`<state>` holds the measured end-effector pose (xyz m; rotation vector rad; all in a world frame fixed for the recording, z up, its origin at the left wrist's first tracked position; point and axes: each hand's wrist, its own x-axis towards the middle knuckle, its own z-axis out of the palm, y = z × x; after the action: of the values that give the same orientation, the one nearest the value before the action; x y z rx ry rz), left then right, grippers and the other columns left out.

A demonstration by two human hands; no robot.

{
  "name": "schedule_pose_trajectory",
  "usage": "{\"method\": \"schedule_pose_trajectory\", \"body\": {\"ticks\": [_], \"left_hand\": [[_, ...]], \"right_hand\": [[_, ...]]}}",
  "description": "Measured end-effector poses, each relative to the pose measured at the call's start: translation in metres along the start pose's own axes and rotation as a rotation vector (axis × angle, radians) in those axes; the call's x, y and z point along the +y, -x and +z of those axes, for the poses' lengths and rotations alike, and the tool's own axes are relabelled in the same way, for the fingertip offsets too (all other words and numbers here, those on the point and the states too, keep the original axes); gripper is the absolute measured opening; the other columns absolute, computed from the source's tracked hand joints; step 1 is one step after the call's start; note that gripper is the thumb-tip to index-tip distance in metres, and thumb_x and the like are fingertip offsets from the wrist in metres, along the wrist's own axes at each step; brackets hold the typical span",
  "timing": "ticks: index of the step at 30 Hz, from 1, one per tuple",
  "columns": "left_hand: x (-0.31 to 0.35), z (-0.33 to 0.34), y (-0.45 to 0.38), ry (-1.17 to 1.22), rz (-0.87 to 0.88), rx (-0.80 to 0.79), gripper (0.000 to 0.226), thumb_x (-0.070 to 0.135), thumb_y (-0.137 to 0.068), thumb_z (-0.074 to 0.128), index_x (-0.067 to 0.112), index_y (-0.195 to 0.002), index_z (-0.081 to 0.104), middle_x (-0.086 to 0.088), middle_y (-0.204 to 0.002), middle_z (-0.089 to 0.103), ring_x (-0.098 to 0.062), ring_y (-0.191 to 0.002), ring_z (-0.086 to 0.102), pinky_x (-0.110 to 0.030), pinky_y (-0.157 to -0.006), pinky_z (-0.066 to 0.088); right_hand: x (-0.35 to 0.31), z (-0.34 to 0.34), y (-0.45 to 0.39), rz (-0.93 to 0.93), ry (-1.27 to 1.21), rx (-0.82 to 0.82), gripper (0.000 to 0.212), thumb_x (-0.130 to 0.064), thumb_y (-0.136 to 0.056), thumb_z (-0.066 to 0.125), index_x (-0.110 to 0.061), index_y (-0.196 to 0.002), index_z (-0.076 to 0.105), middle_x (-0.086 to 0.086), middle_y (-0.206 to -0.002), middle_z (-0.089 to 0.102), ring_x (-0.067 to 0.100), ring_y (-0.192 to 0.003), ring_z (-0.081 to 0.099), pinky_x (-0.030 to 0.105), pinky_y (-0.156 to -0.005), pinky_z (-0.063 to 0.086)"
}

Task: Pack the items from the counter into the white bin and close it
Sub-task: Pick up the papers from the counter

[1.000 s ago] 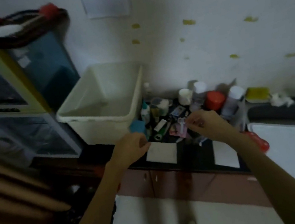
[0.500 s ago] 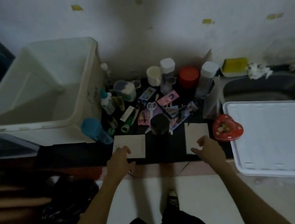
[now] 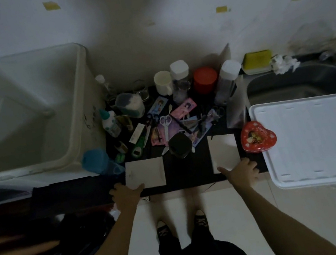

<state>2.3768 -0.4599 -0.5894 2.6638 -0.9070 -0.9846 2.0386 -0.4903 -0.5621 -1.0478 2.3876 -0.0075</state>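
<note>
Two hands: the left hand [image 3: 127,195] and the right hand [image 3: 242,171] have come down from the clutter to the front edge of the worktop [image 3: 188,175].
Fingers: spread and relaxed, holding nothing; each hand touches the near edge of a white card [image 3: 145,172].
Items: bottles, scissors [image 3: 165,123], red heart tin [image 3: 257,136], all not yet packed.
White bin [image 3: 27,113]: far left, open, looks empty.
Lid [image 3: 318,140]: right, over the sink.
Meaning: packing seems not begun; the cards are probably first.

Open white bin [image 3: 75,111] left, cluttered items [image 3: 168,120] on counter [image 3: 188,175], white lid [image 3: 316,142] right
</note>
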Motion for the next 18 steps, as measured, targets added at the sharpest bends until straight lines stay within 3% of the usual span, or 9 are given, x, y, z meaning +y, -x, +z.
{"method": "schedule_pose_trajectory", "body": {"ticks": [5,8,10,12,14,18], "left_hand": [[0.006,0.003,-0.015,0.120,-0.113,-0.031,0.129,0.045,-0.059,0.089,-0.004,-0.148,0.009,-0.029,-0.144,0.030,-0.042,-0.129,0.038,-0.050,-0.102,0.044],[0.000,0.012,-0.031,0.196,-0.228,-0.130,0.140,0.056,-0.040,0.093,-0.007,-0.144,0.023,-0.026,-0.139,0.042,-0.039,-0.124,0.047,-0.046,-0.097,0.050],[-0.010,0.023,-0.049,0.288,-0.263,-0.174,0.117,0.054,-0.038,0.093,-0.005,-0.129,0.050,-0.023,-0.126,0.055,-0.037,-0.111,0.056,-0.047,-0.087,0.056],[-0.012,0.023,-0.048,0.378,-0.243,-0.190,0.088,0.043,-0.049,0.092,-0.003,-0.117,0.060,-0.022,-0.120,0.059,-0.036,-0.104,0.059,-0.048,-0.083,0.057],[0.005,0.005,-0.021,0.480,-0.199,-0.180,0.079,0.032,-0.060,0.090,-0.003,-0.122,0.057,-0.022,-0.122,0.059,-0.035,-0.105,0.060,-0.045,-0.086,0.056],[0.023,-0.008,0.004,0.746,-0.126,-0.204,0.056,0.001,-0.084,0.071,-0.004,-0.132,0.043,-0.018,-0.126,0.055,-0.032,-0.108,0.058,-0.037,-0.089,0.050]], "right_hand": [[-0.008,-0.004,-0.013,0.078,0.078,-0.038,0.120,-0.065,-0.061,0.080,0.004,-0.142,0.024,0.026,-0.143,0.034,0.039,-0.131,0.037,0.048,-0.107,0.034],[-0.010,-0.006,-0.019,0.134,0.083,-0.106,0.125,-0.065,-0.060,0.081,0.004,-0.145,0.022,0.026,-0.146,0.030,0.039,-0.135,0.034,0.048,-0.110,0.031],[-0.011,-0.005,-0.022,0.185,0.054,-0.142,0.127,-0.063,-0.060,0.082,0.003,-0.148,0.019,0.026,-0.149,0.026,0.040,-0.137,0.031,0.049,-0.111,0.030],[-0.012,-0.004,-0.021,0.223,0.016,-0.146,0.125,-0.059,-0.061,0.084,0.002,-0.148,0.018,0.025,-0.149,0.027,0.040,-0.136,0.032,0.050,-0.110,0.031],[-0.013,-0.005,-0.020,0.236,-0.107,-0.124,0.119,-0.050,-0.064,0.086,0.004,-0.146,0.019,0.025,-0.146,0.033,0.040,-0.133,0.038,0.049,-0.107,0.036],[-0.010,0.004,-0.026,0.332,-0.603,-0.182,0.108,-0.021,-0.068,0.089,0.007,-0.145,0.019,0.025,-0.136,0.047,0.039,-0.120,0.054,0.045,-0.096,0.049]]}}
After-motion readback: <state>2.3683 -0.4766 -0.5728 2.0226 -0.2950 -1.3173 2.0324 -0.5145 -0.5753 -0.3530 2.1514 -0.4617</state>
